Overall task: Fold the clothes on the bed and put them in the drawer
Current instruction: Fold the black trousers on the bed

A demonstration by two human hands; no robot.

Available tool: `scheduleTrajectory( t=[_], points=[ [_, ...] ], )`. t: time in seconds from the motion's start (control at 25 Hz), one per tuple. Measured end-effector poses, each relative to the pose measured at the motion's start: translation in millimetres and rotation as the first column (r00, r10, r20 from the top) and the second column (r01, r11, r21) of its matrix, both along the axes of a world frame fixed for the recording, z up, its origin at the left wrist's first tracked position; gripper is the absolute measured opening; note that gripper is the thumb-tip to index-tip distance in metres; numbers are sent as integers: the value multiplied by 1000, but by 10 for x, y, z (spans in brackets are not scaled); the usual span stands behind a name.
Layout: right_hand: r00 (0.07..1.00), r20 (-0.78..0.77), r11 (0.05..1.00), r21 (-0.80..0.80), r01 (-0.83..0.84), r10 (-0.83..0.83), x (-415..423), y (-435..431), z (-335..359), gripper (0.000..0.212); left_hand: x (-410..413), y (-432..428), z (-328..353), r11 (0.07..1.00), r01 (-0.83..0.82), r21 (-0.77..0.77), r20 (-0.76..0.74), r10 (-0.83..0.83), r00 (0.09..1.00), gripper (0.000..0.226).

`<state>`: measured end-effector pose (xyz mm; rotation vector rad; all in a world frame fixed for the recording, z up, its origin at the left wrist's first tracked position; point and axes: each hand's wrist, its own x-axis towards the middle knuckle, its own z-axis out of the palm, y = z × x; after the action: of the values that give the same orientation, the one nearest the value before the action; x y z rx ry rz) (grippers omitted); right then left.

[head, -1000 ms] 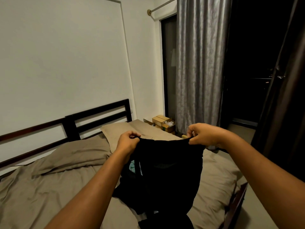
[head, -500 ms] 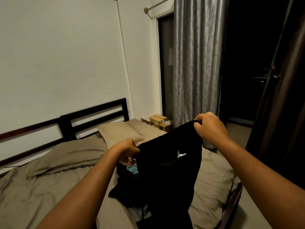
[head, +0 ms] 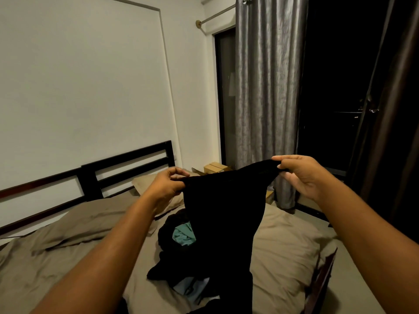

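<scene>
At the far left the bed (head: 56, 257) lies under a taupe sheet, with a dark slatted headboard (head: 127, 159) against the wall. The left hand (head: 167, 184) has its fingers curled in and pinches one top corner of a black garment (head: 224, 211), which hangs in the air above the mattress. Its upper edge sags between the two hands, and its lower part trails down over the pile of clothes (head: 176, 241) that waits unfolded on the sheet. A teal piece (head: 183, 234) shows in that pile. The right hand (head: 303, 175) nips the other corner between thumb and forefinger, its remaining fingers loose, and sits a little higher than the left. Behind it hangs a grey curtain (head: 265, 98). The step looks like spreading the garment before its first fold. To do it well, the person would likely level the hands, draw the top edge taut so the cloth hangs flat, then lay it on bare sheet beside the pile and not on top of it. Its exact type is too dark to tell, and no drawer is in view.
</scene>
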<state>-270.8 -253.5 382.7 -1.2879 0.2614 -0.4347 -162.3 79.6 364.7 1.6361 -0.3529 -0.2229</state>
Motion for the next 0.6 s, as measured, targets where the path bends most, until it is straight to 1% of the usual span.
scheduleTrajectory(
  t=[0.04, 0.08, 0.16, 0.2, 0.28, 0.32, 0.4, 0.48, 0.52, 0.56, 0.6],
  points=[
    [999, 17, 998, -33, -44, 45, -13, -55, 12, 31, 21, 77, 126, 1000, 17, -3, 44, -17, 999, 24],
    [997, 21, 990, -121, -70, 73, -32, -83, 40, 33, 37, 138, 253, 998, 45, -32, 67, -43, 997, 25],
    [995, 20, 940, -332, -85, 97, -59, -102, 121, 37, 56, 240, 480, 990, 117, -81, 97, -109, 989, 24],
    [993, 25, 920, -381, -97, 115, -71, -104, 172, 40, 55, 276, 560, 984, 143, -101, 107, -133, 985, 24],
    [985, 50, 916, -379, -135, 166, -90, -104, 276, 45, 36, 301, 641, 976, 162, -144, 99, -148, 984, 20],
    [983, 67, 916, -378, -132, 170, -88, -109, 314, 44, 17, 286, 659, 978, 146, -147, 85, -135, 987, 18],
    [989, 106, 901, -432, -44, 100, -70, -117, 396, 32, -14, 233, 699, 990, 81, -114, 88, -71, 994, 18],
    [987, 149, 884, -468, 20, 56, -57, -108, 510, 17, -32, 164, 765, 998, 13, -65, 144, -3, 990, 28],
    [985, 167, 888, -460, 31, 53, -56, -89, 586, 12, -37, 123, 801, 999, -37, -6, 209, 38, 977, 33],
    [983, 179, 887, -460, 39, 50, -62, -63, 676, 9, -35, 80, 843, 991, -104, 89, 306, 72, 949, 35],
    [982, 185, 870, -489, 60, 36, -67, -34, 764, 7, -37, 36, 881, 962, -180, 206, 419, 80, 905, 35]
  ],
)
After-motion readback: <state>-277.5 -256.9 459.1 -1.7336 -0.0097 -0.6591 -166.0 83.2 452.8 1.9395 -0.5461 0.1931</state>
